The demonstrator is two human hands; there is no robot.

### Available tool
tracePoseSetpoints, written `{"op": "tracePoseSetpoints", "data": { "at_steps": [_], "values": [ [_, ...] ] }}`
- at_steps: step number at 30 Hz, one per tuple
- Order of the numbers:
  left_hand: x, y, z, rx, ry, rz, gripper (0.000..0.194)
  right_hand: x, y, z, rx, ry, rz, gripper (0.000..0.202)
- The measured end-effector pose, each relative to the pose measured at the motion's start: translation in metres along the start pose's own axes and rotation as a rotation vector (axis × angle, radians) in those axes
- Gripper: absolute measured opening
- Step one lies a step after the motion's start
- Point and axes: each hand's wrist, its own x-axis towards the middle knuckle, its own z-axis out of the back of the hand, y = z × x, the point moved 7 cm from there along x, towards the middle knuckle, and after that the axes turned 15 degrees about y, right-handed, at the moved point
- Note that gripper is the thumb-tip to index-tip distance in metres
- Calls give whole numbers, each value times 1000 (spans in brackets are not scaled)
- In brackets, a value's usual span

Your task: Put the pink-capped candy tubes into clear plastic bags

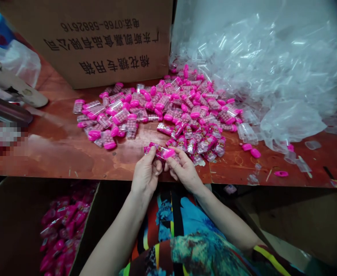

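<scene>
In front of my body, at the table's near edge, both hands meet. My left hand is closed, its thumb and fingers pinching a shiny pink printed wrapper. The closed fingers of my right hand grip a small candy bottle with a bright pink cap, right against the wrapper. How far the bottle sits inside the wrapper I cannot tell. Just beyond my right hand lies a heap of small printed candy packets. Behind it spreads a large pile of clear candy bottles with pink caps and pale pink balls inside.
A cardboard carton stands at the back left. Clear empty plastic containers are heaped at the back right beside a clear plastic bag. Loose pink caps lie on the right. Below the table, an open box holds pink packets.
</scene>
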Motion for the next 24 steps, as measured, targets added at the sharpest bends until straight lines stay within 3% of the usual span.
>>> {"op": "tracePoseSetpoints", "data": {
  "at_steps": [6, 11, 14, 17, 22, 24],
  "values": [
    [-4, 6, -9, 140, 157, 117, 56, 1, -3, -2, 32, 102, -58, 63],
    [-6, 12, -14, 233, 241, 177, 55, -1, 11, 3, -337, 174, 4, 53],
    [-6, 12, -11, 195, 206, 168, 49, -3, 17, 5, -518, 197, 10, 59],
    [-6, 7, -8, 149, 146, 107, 49, -4, 17, 3, -409, 223, 24, 66],
    [-7, 4, -10, 193, 222, 116, 52, -10, 0, -9, 15, 383, -80, 66],
    [-6, 5, -9, 194, 232, 126, 48, -11, -1, -10, 35, 383, -101, 68]
  ]
}}
